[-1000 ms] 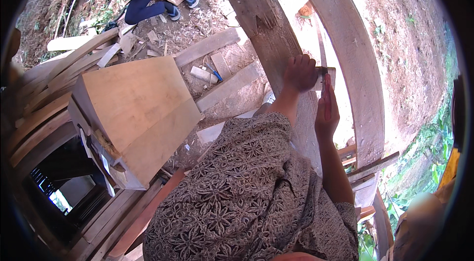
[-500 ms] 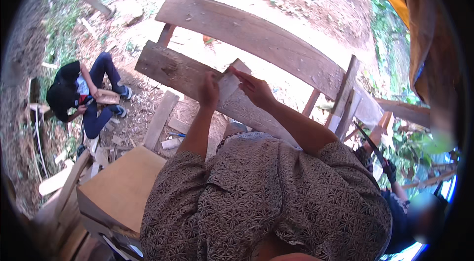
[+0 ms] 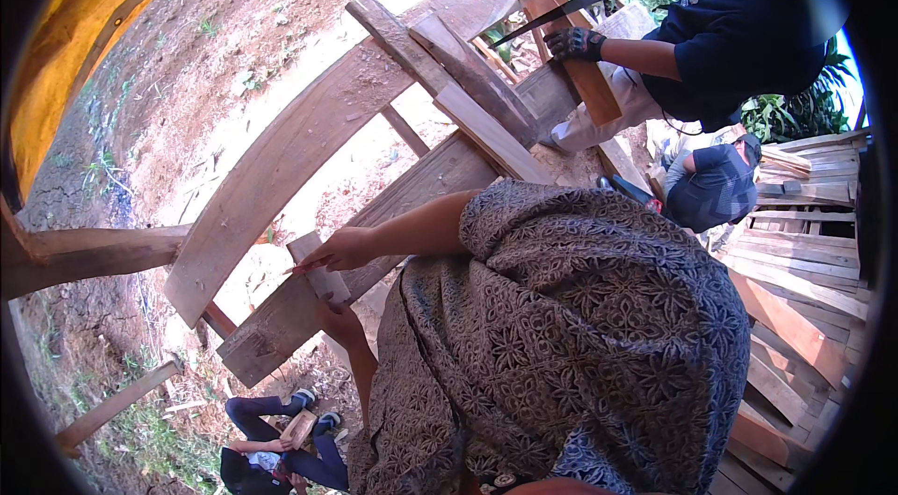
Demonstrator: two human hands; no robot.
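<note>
A short pale wooden block (image 3: 327, 283) lies across the lower plank (image 3: 271, 331) of a bench-like frame. My left hand (image 3: 339, 319) is closed on the block's near edge, its fingertips partly hidden. My right hand (image 3: 348, 249) is over the block's far part, fingers closed around a thin red stick-like tool (image 3: 304, 268); its exact kind is too small to make out. The tool's tip points left, close to the block's surface. Beyond the block runs a wide curved plank (image 3: 281, 167).
At the far right, a gloved co-worker holds a handsaw (image 3: 552, 18) at a reddish board (image 3: 589, 83). Another person (image 3: 716, 186) crouches behind. Someone seated (image 3: 281, 448) at lower left holds a wooden piece. Boards (image 3: 458, 74) cross the frame; stacked planks (image 3: 795, 280) lie right.
My view has swung to the right, bringing the co-worker with the handsaw and the stacked planks into sight. Both hands stay at the block.
</note>
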